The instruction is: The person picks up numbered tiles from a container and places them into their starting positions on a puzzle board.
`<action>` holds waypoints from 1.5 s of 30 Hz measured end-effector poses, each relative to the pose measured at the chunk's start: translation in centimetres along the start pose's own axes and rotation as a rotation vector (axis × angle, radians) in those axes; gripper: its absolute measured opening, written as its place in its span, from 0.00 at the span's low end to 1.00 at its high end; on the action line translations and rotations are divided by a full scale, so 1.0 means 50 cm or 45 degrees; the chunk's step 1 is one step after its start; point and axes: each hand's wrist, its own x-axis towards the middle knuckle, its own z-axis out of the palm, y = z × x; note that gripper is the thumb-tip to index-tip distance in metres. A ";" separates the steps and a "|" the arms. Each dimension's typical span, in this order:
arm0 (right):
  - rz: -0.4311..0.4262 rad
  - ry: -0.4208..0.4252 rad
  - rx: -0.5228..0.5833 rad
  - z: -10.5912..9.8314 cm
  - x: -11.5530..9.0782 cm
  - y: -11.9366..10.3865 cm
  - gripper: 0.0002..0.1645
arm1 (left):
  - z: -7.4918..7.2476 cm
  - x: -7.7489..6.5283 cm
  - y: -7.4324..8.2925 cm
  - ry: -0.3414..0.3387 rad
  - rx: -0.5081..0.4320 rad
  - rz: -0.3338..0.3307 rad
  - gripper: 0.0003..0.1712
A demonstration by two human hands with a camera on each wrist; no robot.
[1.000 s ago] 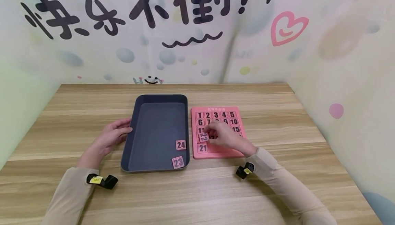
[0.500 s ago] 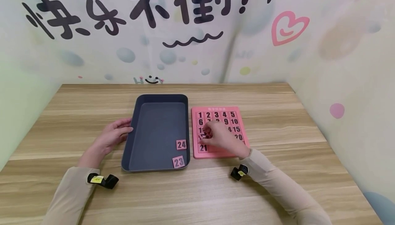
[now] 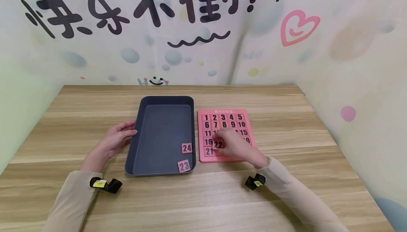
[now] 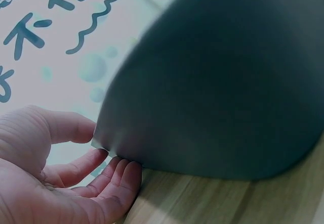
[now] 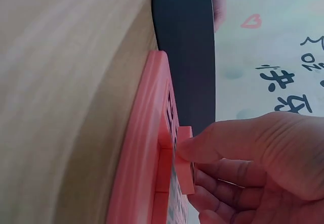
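My right hand (image 3: 236, 144) pinches a pink number tile (image 3: 217, 145) marked 22 between thumb and fingertips. The tile reads upright and hangs close over the lower rows of the pink number puzzle board (image 3: 202, 157). In the right wrist view the tile (image 5: 186, 176) is tilted beside an open slot along the board's near edge. Tile 21 (image 3: 208, 151) sits in the bottom-left slot; my hand covers several middle numbers. On the left, my left hand (image 3: 115, 139) holds the left rim of the dark tray (image 3: 166, 101), thumb at the rim, fingers against its outer side (image 4: 217, 92).
Two loose tiles, 24 (image 3: 187, 148) and 23 (image 3: 183, 166), lie in the tray's lower right. The tray stands just left of the board. Both rest on a wooden table (image 3: 178, 203), with a printed wall cloth (image 3: 127, 73) behind its far edge.
The tile 22 has turned from sideways to upright in my right hand, which has shifted slightly right and down over the board. The left hand and the tray stay put.
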 end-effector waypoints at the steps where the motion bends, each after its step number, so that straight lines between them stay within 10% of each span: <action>1: -0.013 0.001 -0.005 0.000 -0.004 0.000 0.19 | 0.000 0.000 0.000 0.000 -0.002 0.000 0.37; 26: -0.150 0.092 0.078 0.024 -0.044 0.010 0.11 | -0.001 0.001 0.000 0.001 0.011 0.008 0.37; 36: -0.295 0.136 0.215 0.015 0.024 -0.057 0.12 | 0.000 -0.001 0.002 -0.006 0.016 0.007 0.37; 45: -0.393 -0.114 0.152 0.044 0.068 -0.125 0.13 | 0.001 -0.001 0.003 -0.002 0.029 -0.005 0.37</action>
